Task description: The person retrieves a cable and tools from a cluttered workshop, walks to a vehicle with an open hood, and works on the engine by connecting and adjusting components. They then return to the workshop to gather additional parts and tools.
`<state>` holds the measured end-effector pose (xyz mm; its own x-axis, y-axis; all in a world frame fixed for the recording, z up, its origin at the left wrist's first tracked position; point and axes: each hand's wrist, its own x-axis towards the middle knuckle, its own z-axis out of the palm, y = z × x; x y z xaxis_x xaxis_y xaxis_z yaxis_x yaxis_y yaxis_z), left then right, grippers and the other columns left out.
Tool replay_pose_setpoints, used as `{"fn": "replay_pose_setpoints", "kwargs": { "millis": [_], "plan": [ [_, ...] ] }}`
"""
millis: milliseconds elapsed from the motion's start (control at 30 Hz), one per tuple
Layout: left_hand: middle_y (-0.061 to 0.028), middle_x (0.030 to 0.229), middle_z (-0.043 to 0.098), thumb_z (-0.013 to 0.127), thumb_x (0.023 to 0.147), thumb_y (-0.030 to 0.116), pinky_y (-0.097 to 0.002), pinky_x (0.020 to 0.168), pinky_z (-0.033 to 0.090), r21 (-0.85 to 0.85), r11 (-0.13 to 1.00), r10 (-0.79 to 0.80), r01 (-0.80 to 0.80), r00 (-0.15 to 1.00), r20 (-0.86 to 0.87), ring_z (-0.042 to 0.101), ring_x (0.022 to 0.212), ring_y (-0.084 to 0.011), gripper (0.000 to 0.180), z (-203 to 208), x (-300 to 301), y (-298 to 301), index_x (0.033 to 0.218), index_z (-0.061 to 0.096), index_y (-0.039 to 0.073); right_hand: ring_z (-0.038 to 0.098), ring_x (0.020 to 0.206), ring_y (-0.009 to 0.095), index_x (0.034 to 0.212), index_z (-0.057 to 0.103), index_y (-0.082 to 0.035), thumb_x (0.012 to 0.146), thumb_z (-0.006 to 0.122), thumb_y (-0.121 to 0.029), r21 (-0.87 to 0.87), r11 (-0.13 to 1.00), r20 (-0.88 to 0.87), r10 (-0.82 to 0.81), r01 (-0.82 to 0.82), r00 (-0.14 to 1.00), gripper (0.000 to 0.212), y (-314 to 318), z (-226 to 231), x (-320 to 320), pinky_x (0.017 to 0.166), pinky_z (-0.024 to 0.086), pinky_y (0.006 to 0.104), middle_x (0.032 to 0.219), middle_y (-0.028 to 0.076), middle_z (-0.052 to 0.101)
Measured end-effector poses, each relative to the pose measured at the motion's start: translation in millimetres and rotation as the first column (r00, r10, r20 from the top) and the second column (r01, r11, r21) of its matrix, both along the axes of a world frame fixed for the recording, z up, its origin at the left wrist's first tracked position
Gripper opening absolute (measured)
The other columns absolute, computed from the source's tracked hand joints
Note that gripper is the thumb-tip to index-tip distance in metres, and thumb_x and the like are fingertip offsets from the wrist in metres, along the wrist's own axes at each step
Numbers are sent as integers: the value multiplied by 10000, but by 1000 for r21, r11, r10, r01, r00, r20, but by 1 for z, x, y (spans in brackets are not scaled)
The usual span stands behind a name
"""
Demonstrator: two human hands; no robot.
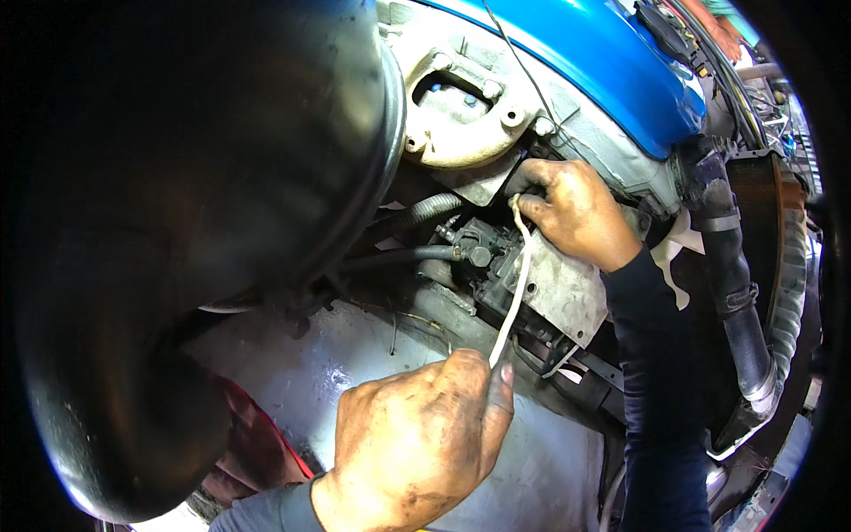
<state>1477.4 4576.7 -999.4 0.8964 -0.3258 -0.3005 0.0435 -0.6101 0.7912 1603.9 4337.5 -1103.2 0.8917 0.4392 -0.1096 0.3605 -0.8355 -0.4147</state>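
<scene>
A white cord-like strip [521, 279], slightly bent, stretches between my two hands over an engine. My left hand [417, 430], in the lower middle, is closed around its lower end, thumb along the strip. Further up and to the right, my right hand [578, 206] pinches the upper end in curled fingers beside the engine block. Its fingertips are partly hidden. Below that hand lies a grey metal plate [567, 288]. A dark mechanical unit with fittings [479, 253] sits left of the strip. Above is a cream-coloured curved metal housing [470, 151] with bolt holes.
A large black rounded duct or canister [204, 177] fills the left side. A blue engine cover [594, 62] arches across the top. A thick black clamped hose [731, 266] runs down the right. A flat grey panel [541, 470] lies beneath. Another person's hand [725, 37] shows at the upper right.
</scene>
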Motion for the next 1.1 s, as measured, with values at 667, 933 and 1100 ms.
{"fn": "replay_pose_setpoints", "kwargs": {
  "millis": [667,933,1100],
  "plan": [
    [-71,713,642,612,829,127,-401,534,543,336,903,-325,267,937,127,690,671,-251,72,-19,-3,3,882,628,81,576,1173,367,1230,685,-94,802,729,-247,-213,856,-377,373,-472,848,457,25,69,-29,1036,439,518,1143,161,636],
    [-120,843,676,773,823,350,-424,641,557,76,982,-176,171,983,61,695,756,-319,453,-12,-1,2,1130,645,42,631,926,317,857,663,-28,869,703,-168,-248,943,116,258,-223,959,145,15,45,-39,863,516,398,881,138,664],
    [-192,965,686,777,830,370,-459,735,569,25,976,-215,218,972,-96,702,853,-364,652,-10,-3,-1,1313,571,-15,665,927,389,1004,705,41,910,678,-126,-54,998,-45,42,-45,998,194,-16,56,-24,853,529,457,946,219,690]
  ]
}}
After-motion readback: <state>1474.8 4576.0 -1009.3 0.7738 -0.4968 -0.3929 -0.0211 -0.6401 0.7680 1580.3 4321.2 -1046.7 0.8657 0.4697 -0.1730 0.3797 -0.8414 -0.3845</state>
